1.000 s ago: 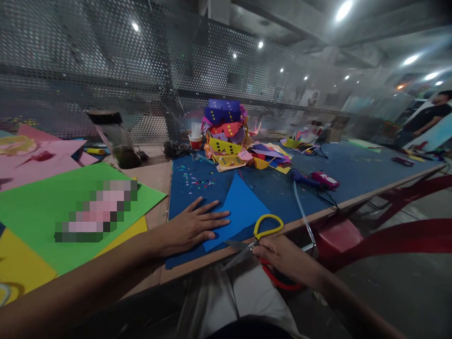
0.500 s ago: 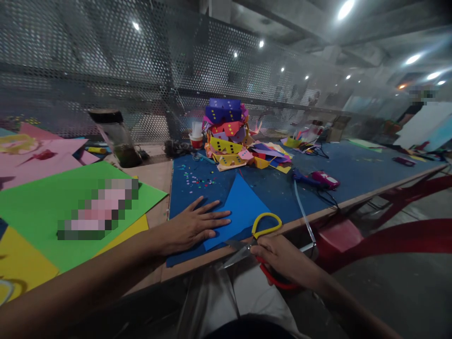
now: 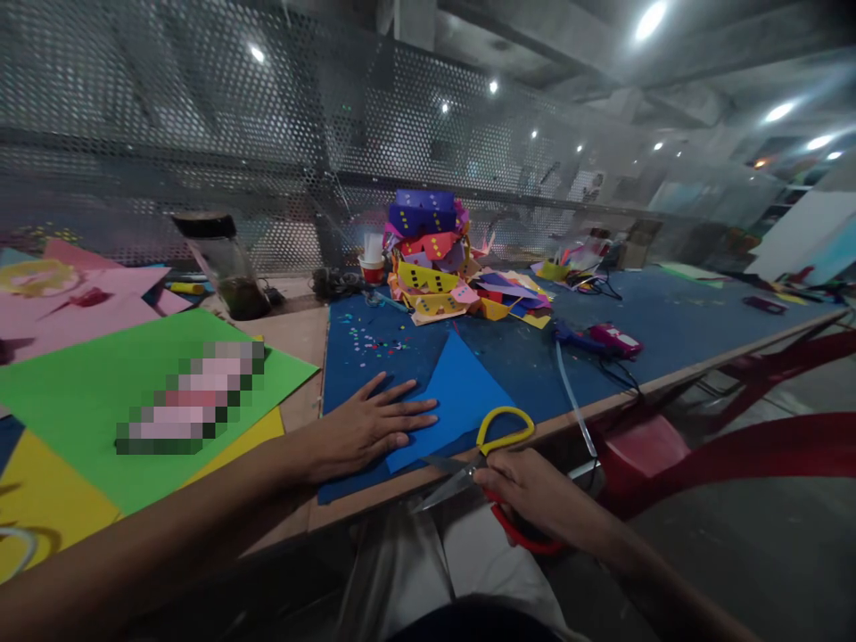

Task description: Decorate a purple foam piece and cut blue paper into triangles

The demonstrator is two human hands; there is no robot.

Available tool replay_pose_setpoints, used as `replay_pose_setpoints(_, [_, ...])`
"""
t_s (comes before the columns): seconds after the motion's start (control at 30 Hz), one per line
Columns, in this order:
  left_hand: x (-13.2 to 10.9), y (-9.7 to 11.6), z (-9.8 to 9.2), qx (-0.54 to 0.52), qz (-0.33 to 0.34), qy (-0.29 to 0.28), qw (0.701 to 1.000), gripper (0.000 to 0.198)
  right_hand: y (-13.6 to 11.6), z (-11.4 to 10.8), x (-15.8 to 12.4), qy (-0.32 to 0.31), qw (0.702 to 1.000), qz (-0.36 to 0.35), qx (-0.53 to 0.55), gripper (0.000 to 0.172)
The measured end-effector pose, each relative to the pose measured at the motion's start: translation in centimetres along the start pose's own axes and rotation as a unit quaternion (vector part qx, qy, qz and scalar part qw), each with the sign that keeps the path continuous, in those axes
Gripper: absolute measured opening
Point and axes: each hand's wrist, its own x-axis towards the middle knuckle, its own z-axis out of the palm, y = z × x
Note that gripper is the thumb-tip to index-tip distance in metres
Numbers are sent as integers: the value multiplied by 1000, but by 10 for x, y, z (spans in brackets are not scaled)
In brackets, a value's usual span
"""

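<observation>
A blue paper triangle (image 3: 455,392) lies on the dark blue table surface at the near edge, its point away from me. My left hand (image 3: 367,428) rests flat with spread fingers, the fingertips on the paper's left side. Scissors (image 3: 506,430) with one yellow and one red handle are in my right hand (image 3: 518,477), fingers wrapped round the red handle. Their blades stand apart, pointing left at the table's front edge, near the triangle's lower edge.
Stacked colourful paper masks (image 3: 428,241) and scraps stand behind the triangle. Green paper (image 3: 100,366) and a jar (image 3: 231,267) are on the left. A purple tool (image 3: 602,339) lies right, beyond a red chair (image 3: 755,455).
The view has shifted very slightly. A person at the far right is no longer seen. Both hands, the paper and the scissors keep nearly the same places.
</observation>
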Motion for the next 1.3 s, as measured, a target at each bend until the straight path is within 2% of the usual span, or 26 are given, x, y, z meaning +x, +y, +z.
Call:
replay_pose_setpoints(0.17, [0,-1,1,6,8,14,1000,48,5,-1,-4,-5,1000,27,3,43])
replay_pose_setpoints(0.43, [0,-1,2,-6,11,22,1000,49,-4,0,2,25,999,4,-47,40])
replay_pose_setpoints(0.67, [1,-2,2,-10,7,16,1000,49,-9,2,2,15,1000,-13,-22,40])
replay_pose_setpoints(0.83, [1,-3,3,-1,9,12,1000,48,-6,-1,-3,-1,1000,1,-7,41])
replay_pose_setpoints(1.03, [1,-1,3,-2,4,11,1000,48,-7,3,0,21,999,-9,-30,40])
replay_pose_setpoints(1.3, [0,0,0,-8,6,17,1000,48,-5,1,-10,-3,999,15,-34,43])
